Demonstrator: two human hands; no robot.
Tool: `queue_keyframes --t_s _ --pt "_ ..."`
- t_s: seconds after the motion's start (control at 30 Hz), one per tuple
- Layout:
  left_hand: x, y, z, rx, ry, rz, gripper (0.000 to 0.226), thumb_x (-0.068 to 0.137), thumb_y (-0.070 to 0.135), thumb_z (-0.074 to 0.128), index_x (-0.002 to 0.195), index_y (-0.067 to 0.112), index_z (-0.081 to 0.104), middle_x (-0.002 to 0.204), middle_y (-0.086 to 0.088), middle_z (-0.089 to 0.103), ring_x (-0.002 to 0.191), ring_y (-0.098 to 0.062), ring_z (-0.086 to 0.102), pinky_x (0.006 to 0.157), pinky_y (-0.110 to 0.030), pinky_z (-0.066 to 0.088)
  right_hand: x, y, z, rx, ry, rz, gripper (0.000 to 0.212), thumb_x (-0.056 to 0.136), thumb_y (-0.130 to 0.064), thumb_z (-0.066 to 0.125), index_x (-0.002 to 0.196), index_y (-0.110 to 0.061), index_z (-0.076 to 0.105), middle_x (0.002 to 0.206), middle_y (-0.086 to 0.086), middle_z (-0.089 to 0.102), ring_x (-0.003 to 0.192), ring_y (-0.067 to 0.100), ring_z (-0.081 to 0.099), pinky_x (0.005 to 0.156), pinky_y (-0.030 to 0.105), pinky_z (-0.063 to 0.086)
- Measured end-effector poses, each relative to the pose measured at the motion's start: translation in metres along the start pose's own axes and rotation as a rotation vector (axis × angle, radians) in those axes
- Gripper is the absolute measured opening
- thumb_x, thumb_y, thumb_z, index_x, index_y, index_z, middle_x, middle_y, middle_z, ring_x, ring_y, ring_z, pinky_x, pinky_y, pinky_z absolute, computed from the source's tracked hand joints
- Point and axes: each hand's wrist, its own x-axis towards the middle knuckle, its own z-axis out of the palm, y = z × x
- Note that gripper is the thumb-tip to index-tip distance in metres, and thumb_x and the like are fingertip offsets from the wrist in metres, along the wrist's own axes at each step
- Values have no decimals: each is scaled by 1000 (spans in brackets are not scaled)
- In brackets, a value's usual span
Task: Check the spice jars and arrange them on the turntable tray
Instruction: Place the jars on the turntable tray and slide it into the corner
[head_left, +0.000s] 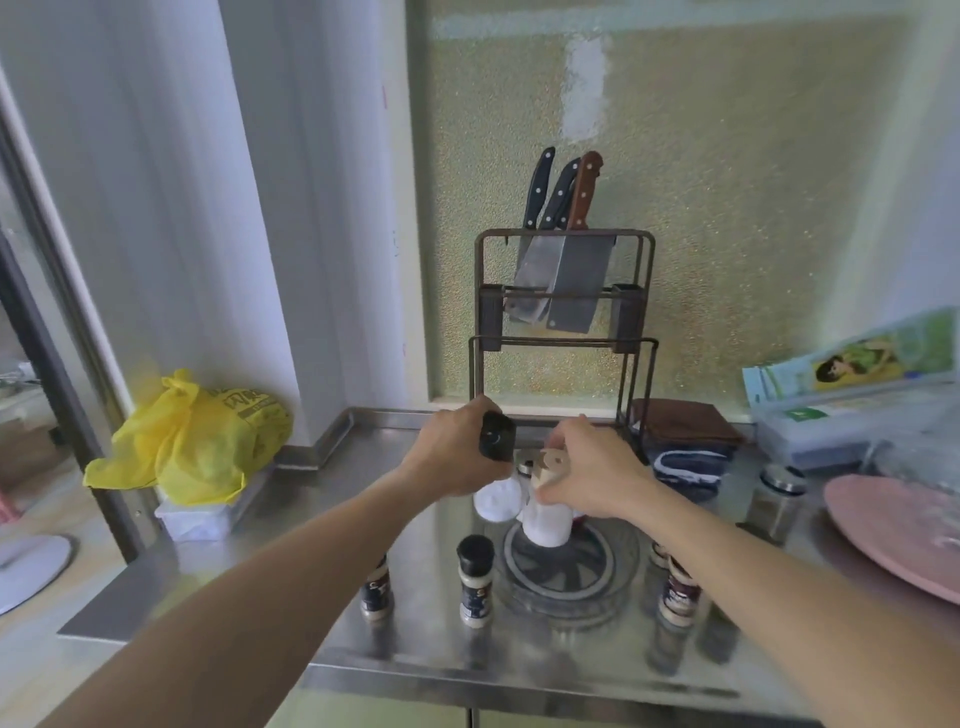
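A clear round turntable tray (569, 603) lies on the steel counter. My left hand (457, 452) is shut on a black-capped jar (497, 435), held above the tray's far edge. My right hand (592, 475) grips the beige top of a white jar (545, 525) that stands on the tray. Another white jar (497, 500) sits just left of it. Two black-capped spice jars (475, 582) (376, 590) stand left of the tray. A dark-labelled jar (679, 597) stands to its right, and a steel-lidded glass jar (775, 501) farther right.
A metal knife rack (563, 291) with three knives stands behind the tray. Folded cloths (685, 441) lie at its right. A pink plate (898, 535) is at the right edge, a yellow bag (197, 436) at the left. The counter's front edge (519, 680) is near.
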Motion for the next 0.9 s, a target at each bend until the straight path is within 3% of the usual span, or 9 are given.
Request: queue_keyframes --t_s 0.13,0.3,0.4,0.53,0.67,0.77,0.9 --pt "7 7 20 -15 -36 -36 58 76 30 82 126 25 54 110 -5 70 97 -26 64 74 -29 45 -14 16 17 26 12 50 59 74 -31 83 122 -20 52 112 0 64 96 19 61 77 34 55" --pt "14 3 38 -12 -95 -80 63 75 25 84 130 23 54 115 -6 70 100 -25 63 86 -34 52 -23 21 48 146 44 39 48 75 -28 82 112 -26 52 109 -3 57 87 15 60 60 25 45" --pt "19 1 43 -15 -104 -80 63 75 25 85 131 22 55 117 -6 70 109 -28 63 89 -34 50 -22 21 63 204 75 -9 42 76 -26 80 111 -27 56 104 -7 61 89 13 61 62 23 44" --pt "24 -1 50 5 -148 -47 58 77 27 84 129 24 59 120 -5 70 114 -28 64 94 -35 51 -18 18 75 227 102 -54 37 78 -22 76 110 -28 58 108 -9 62 97 14 63 79 30 53" --pt "26 -9 54 46 -198 -45 60 80 25 83 135 23 58 127 -5 69 120 -28 62 99 -34 47 -18 21 87 244 104 -77 43 79 -23 78 113 -28 51 108 -9 65 94 14 65 76 32 54" --pt "28 -7 49 59 -251 -35 69 82 19 81 145 21 51 134 -7 66 127 -29 58 104 -35 44 -19 26 94 286 128 -77 43 79 -21 80 105 -29 46 102 -9 66 87 11 66 74 34 55" --pt "29 -5 44 90 -336 -44 85 82 2 77 154 23 37 139 -12 62 130 -33 56 102 -39 47 -20 28 105 333 174 -89 40 79 -24 82 101 -32 50 106 -12 65 92 12 67 82 39 58"
